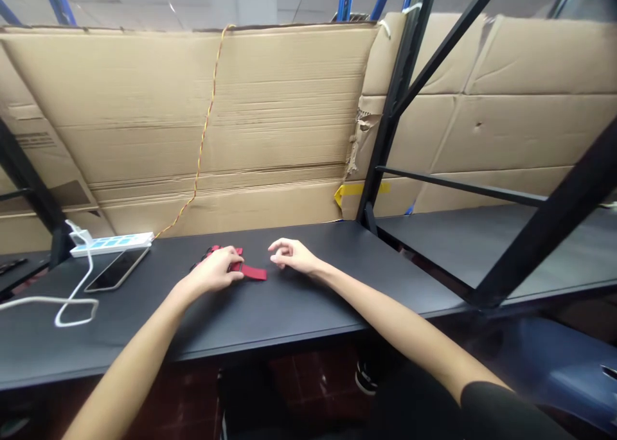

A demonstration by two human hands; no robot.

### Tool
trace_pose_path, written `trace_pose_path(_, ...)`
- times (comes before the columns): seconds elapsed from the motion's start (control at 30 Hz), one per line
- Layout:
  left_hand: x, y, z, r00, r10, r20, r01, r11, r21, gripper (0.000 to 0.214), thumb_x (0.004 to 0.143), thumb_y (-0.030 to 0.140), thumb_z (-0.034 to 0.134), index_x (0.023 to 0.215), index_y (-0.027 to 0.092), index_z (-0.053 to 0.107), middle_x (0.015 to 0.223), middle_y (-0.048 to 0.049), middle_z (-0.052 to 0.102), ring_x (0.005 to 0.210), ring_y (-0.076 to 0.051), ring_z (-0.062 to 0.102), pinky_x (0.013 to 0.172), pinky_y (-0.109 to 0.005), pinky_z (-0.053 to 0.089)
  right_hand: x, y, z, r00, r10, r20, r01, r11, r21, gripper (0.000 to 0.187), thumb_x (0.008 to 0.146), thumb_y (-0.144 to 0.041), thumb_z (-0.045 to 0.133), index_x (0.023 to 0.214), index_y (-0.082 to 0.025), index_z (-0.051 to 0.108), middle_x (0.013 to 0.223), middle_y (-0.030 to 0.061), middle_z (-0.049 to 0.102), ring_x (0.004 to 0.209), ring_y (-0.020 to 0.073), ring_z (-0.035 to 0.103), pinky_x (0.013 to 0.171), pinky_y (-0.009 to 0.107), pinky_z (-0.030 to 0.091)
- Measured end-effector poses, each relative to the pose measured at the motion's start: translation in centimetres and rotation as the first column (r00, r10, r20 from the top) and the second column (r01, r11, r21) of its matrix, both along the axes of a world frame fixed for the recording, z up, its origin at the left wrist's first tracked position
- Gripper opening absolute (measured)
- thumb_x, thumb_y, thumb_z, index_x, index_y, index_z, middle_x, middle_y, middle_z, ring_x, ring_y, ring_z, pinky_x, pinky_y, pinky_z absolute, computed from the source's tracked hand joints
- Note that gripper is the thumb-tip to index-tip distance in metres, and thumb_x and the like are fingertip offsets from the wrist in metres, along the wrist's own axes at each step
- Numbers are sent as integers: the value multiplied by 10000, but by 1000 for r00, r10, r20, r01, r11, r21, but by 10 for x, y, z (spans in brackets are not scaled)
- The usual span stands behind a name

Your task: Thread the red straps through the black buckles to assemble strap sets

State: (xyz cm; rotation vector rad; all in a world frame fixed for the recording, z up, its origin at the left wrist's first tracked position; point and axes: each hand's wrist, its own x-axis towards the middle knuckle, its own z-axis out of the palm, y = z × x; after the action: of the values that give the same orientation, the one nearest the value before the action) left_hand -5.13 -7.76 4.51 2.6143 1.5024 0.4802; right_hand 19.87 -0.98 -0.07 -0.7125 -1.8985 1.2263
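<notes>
**Your hands on a red strap at the black desk**

Okay, so your left fingers (226, 258) were curled down over the red fabric strap (254, 273), but from this angle I can't tell if you were actually pinching it or just resting on it. Your right fingers (279, 247) were loosely curled and partly open, with nothing in them, and the fingertips were just beside the strap without touching it.

The strap sat near the middle of the frame, with its end poking out to the right from under your left hand (214, 271). Your right hand (294, 255) was just right of that end, and both forearms came in from the bottom of the frame. There was a black sleeve (501, 414) on your right arm at the lower right.

Left of the strap, a smartphone (117, 268) lay flat on the black desk (299, 311). Behind it was a white power strip (110, 245), and a white cable (72, 305) looped around at the left edge. A twisted yellow-and-red wire (205, 132) ran up the big cardboard sheet (279, 106) behind the desk. Over on the upper right you had a black metal frame upright (398, 93), with a strip of yellow tape (359, 191) by its foot. A dark shelf (496, 247) filled the right side, and a shoe (365, 377) showed under the desk.
</notes>
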Motion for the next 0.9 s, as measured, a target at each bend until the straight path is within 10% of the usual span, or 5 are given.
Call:
trace_pose_path(0.13,-48,-22,-2,996,79,33,-72,984,-160,350,690,360,681,1018,241,712,1027,-62,700,937,-255,626,825,-311,461,-3,1,-2,998,-35,54,36,999,-17,294,707,-307,694,941,-153,604,630,-29,593,551,106,549,617,273,457)
trace_pose_path(0.33,-91,-30,-9,993,115,22,-113,991,-72,284,767,459,619,919,257,748,1062,-60,675,976,-241,616,895,-327,451,-6,2,-4,998,-14,66,17,999,-46,285,693,-303,705,922,-153,626,650,-16,605,567,110,561,609,267,465)
trace_pose_path(0.9,-56,57,-24,986,139,-89,-129,986,104,198,825,233,565,856,199,757,946,-81,685,875,-201,634,854,-294,468,-6,6,-9,994,-33,106,31,999,14,237,723,-324,674,882,-149,654,664,2,623,573,121,582,626,282,485)
